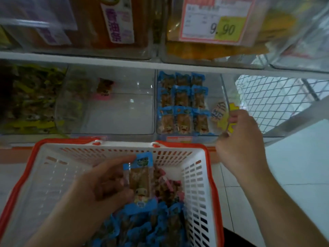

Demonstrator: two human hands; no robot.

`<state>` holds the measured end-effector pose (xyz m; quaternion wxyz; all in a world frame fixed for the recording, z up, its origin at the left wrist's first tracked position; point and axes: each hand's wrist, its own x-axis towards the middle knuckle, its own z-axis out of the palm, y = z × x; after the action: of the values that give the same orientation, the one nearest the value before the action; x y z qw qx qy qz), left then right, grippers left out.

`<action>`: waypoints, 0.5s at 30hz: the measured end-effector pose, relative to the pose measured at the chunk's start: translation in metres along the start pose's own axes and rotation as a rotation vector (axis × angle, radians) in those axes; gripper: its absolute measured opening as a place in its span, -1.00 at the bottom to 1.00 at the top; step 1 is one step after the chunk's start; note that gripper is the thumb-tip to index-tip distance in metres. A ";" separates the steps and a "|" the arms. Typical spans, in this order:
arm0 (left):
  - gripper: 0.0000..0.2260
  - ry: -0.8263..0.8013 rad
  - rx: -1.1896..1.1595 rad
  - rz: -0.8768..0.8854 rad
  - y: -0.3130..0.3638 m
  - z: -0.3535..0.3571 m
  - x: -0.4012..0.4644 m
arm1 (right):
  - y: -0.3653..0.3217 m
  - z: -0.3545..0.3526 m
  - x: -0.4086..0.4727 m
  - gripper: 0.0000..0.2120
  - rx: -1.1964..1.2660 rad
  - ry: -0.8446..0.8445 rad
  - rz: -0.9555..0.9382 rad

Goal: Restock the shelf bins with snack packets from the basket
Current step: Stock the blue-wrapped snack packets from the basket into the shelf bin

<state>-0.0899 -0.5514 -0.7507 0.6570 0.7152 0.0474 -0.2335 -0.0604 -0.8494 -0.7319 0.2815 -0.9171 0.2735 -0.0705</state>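
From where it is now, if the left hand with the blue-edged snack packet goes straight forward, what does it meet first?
Probably the far perforated wall of the white plastic basket with the orange rim, which stands just beyond the blue-edged snack packet in the left hand. Depth is unclear; raised higher, it might pass over.

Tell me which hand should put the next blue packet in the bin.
Left. The left hand already grips a blue packet above the basket. The right hand is busy pinching the clear bin by its front corner, seemingly holding it open.
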 end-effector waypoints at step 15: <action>-0.43 -0.046 0.719 0.323 0.071 0.144 0.186 | 0.016 -0.023 0.008 -0.36 0.184 -0.253 0.045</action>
<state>0.0628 -0.7437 -0.7629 0.3940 0.8924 -0.1652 -0.1450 -0.0677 -0.8758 -0.7215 0.3979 -0.8827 0.2486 0.0270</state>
